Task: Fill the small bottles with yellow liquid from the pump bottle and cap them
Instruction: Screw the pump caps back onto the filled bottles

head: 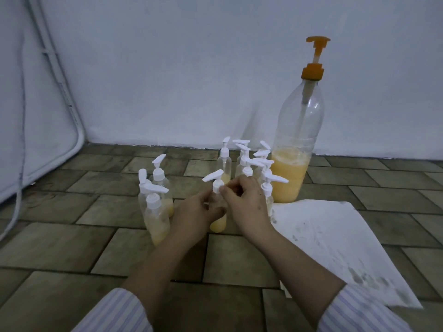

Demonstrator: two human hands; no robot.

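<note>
A small clear bottle (218,225) with yellow liquid in its lower part stands in the middle of the floor. My left hand (195,215) grips its body. My right hand (247,200) pinches the collar of its white pump cap (214,179). The tall clear pump bottle (293,152) with an orange pump head stands at the right, about a third full of yellow liquid. Three capped small bottles (157,212) stand to the left. Several more capped bottles (247,161) cluster behind my hands, some with little liquid showing.
A stained white sheet of paper (335,243) lies on the tiled floor (72,248) to the right, under my right forearm. A pale wall runs close behind the bottles. A padded white panel with a cable (19,164) leans at the left.
</note>
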